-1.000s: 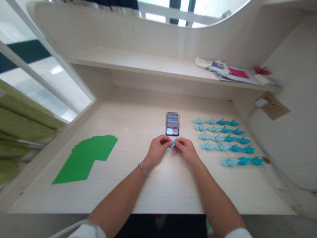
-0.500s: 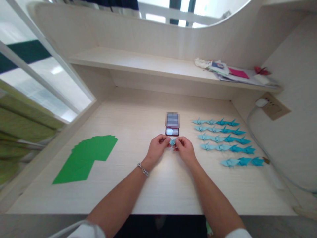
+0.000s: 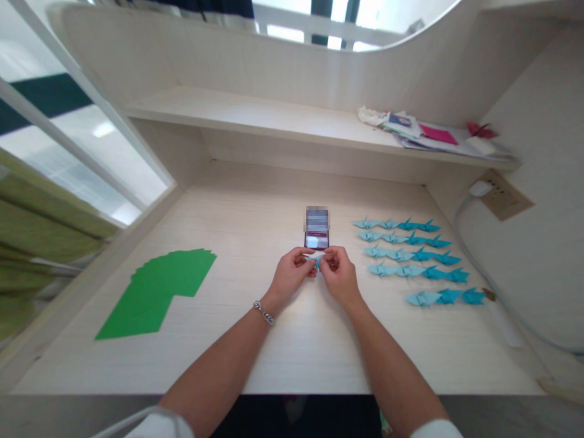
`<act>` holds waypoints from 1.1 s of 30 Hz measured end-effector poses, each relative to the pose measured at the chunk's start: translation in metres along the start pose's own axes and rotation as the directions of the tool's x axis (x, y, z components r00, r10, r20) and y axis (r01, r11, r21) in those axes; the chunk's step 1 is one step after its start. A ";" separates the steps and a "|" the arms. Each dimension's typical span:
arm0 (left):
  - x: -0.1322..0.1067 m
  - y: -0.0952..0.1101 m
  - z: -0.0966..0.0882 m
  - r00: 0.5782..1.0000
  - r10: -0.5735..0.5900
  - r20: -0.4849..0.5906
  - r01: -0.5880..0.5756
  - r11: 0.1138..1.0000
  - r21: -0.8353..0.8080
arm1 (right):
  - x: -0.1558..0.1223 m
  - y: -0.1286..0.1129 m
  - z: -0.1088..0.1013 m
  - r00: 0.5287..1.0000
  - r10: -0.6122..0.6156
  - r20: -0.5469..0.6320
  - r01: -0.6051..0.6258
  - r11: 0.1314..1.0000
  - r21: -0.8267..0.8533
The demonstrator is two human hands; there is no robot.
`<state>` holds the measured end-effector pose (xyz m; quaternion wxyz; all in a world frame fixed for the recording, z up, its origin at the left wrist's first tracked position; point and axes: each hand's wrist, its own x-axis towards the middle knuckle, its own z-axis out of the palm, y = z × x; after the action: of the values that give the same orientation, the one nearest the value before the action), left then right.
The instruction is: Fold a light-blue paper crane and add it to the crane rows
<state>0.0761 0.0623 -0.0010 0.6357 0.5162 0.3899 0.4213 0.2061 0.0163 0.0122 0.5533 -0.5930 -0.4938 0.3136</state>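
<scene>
Between both hands is a small piece of folded light-blue paper (image 3: 318,261), mostly covered by fingers. My left hand (image 3: 292,267) pinches it from the left, thumb and fingertips closed on it. From the right, my right hand (image 3: 338,272) is closed on the same paper, its thumb near the middle. Just beyond the fingertips a phone (image 3: 316,240) lies on the desk, its upper part pixelated. To the right, rows of folded paper cranes (image 3: 401,255) run from pale to deeper blue. A shorter row of blue folded pieces (image 3: 449,297) lies nearer me.
Green paper sheets (image 3: 155,292) are fanned out on the left of the desk (image 3: 255,207). A shelf (image 3: 255,118) crosses above the back, bearing papers and a pink sheet (image 3: 438,134). On the right wall, a white plug (image 3: 480,188) and cable sit in a socket.
My fingers have shifted on the blue paper: the right thumb has moved in toward the middle, and the left fingers reach further across. The rest of the desk is unchanged.
</scene>
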 end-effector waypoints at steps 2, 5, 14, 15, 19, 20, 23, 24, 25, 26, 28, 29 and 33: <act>0.001 -0.001 0.000 1.000 -0.007 -0.016 0.008 1.000 0.019 | 0.001 -0.001 -0.001 1.000 -0.005 -0.009 0.005 1.000 0.015; 0.003 -0.003 -0.002 0.998 0.010 -0.055 -0.010 1.000 0.006 | 0.004 0.003 -0.003 1.000 0.022 -0.008 -0.022 0.997 0.067; -0.001 -0.001 -0.003 0.991 0.132 -0.033 -0.127 0.983 0.131 | 0.010 0.012 -0.005 0.992 0.115 0.047 -0.119 0.988 0.102; -0.001 -0.001 -0.003 0.990 0.141 -0.030 -0.135 0.980 0.148 | 0.010 0.013 -0.005 0.992 0.118 0.053 -0.123 0.988 0.096; -0.002 0.002 -0.003 0.986 0.163 -0.030 -0.155 0.973 0.173 | 0.013 0.016 -0.007 0.985 0.146 0.089 -0.152 0.986 0.071; -0.002 0.003 -0.003 0.986 0.163 -0.032 -0.155 0.973 0.171 | 0.013 0.017 -0.008 0.983 0.150 0.106 -0.158 0.986 0.062; -0.003 0.005 -0.003 0.987 0.160 -0.021 -0.154 0.974 0.167 | 0.012 0.017 -0.011 0.965 0.164 0.203 -0.173 0.985 0.027; -0.003 0.005 -0.002 0.987 0.157 -0.013 -0.153 0.974 0.169 | 0.011 0.016 -0.012 0.957 0.161 0.240 -0.166 0.986 0.002; -0.003 0.005 -0.002 0.988 0.152 0.001 -0.150 0.974 0.169 | 0.011 0.016 -0.014 0.950 0.152 0.271 -0.149 0.988 -0.032; -0.003 0.005 -0.002 0.990 0.143 0.019 -0.144 0.975 0.168 | 0.010 0.015 -0.015 0.945 0.137 0.298 -0.122 0.990 -0.070; -0.003 0.004 -0.002 0.992 0.115 0.058 -0.123 0.978 0.169 | 0.009 0.014 -0.017 0.940 0.102 0.327 -0.064 0.990 -0.125; -0.003 0.003 -0.002 0.993 0.095 0.075 -0.107 0.979 0.174 | 0.008 0.013 -0.018 0.938 0.089 0.335 -0.045 0.990 -0.137; -0.004 0.001 -0.003 0.991 -0.006 0.133 -0.021 0.979 0.203 | 0.009 0.013 -0.020 0.930 0.086 0.359 -0.055 0.994 -0.096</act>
<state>0.0720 0.0596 0.0000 0.6023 0.6070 0.3859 0.3462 0.2305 0.0193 0.0048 0.4159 -0.5650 -0.5785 0.4160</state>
